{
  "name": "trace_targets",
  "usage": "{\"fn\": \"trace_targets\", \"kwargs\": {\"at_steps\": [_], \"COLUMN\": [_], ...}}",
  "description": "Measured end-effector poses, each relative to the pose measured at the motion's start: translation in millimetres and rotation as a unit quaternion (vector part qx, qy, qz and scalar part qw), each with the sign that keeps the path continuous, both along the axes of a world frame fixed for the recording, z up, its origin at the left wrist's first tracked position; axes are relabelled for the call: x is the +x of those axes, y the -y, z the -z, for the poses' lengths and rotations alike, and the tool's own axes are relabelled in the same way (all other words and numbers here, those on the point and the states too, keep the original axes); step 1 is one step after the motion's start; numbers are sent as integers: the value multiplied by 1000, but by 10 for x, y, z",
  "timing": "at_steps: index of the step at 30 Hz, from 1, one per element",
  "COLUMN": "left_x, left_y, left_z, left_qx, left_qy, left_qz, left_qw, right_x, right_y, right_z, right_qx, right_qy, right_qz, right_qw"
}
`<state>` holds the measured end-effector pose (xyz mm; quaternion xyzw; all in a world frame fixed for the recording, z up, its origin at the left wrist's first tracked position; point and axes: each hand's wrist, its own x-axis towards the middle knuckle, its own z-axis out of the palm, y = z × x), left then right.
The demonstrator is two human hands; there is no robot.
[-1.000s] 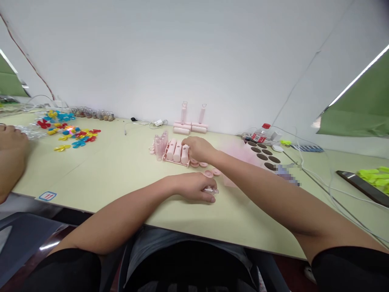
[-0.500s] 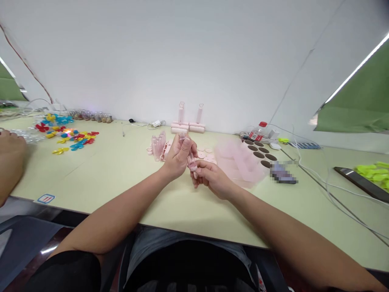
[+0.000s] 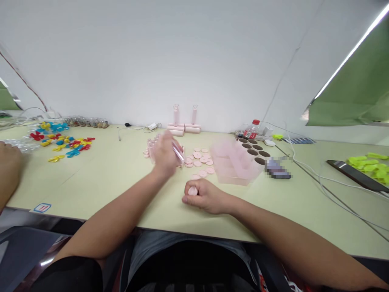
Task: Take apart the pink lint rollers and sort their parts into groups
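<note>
- Table (image 3: 100, 178): pale yellow-green top from where I stand, seam down the right side, numbered label (image 3: 42, 207) at front left edge.
- Left: red, yellow, blue plastic flower pieces (image 3: 73, 153), loosely heaped; clear plastic wrap (image 3: 26, 147) just beside; row of small clear packets (image 3: 88, 122) behind.
- Back, middle: white charger (image 3: 152, 126); two pink rollers (image 3: 192, 128) side by side, handles up.
- Middle: scattered pale pink discs (image 3: 197, 155); to their left, probably clear tubes (image 3: 151, 149), blurred and partly blocked.
- Right of discs: translucent pink bin (image 3: 232, 178), then dark round openings (image 3: 253, 152); red-capped bottle (image 3: 251, 132) behind.
- Far right: dark flat device (image 3: 343, 172), neon-yellow pieces (image 3: 369, 168).
</note>
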<state>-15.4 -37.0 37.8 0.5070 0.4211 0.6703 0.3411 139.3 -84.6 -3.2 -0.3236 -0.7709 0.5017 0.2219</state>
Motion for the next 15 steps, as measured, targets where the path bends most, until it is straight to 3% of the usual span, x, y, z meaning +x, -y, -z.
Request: {"fn": "trace_targets", "kwargs": {"at_steps": [2,6,10,15], "left_x": [-255,-823,-1203,-1366], "left_y": [-116,-305,-332,-164], "left_z": [-135,-366,-382,-83], "left_qx": [82,153,69,-95], "left_qy": [26,-52,-161,-336], "left_qz": [-98,-170,-194,-147], "left_qw": [991,972,965,925], "right_x": [-10,-58,-61,-49], "right_y": [38,10,-61,-71], "right_z": [55,187,242,251], "right_qx": [-52,-139,-169,-153], "right_qy": [34,14,-14,-4], "right_qz": [-38,-12,1,-14], "right_qw": [997,990,985,988]}}
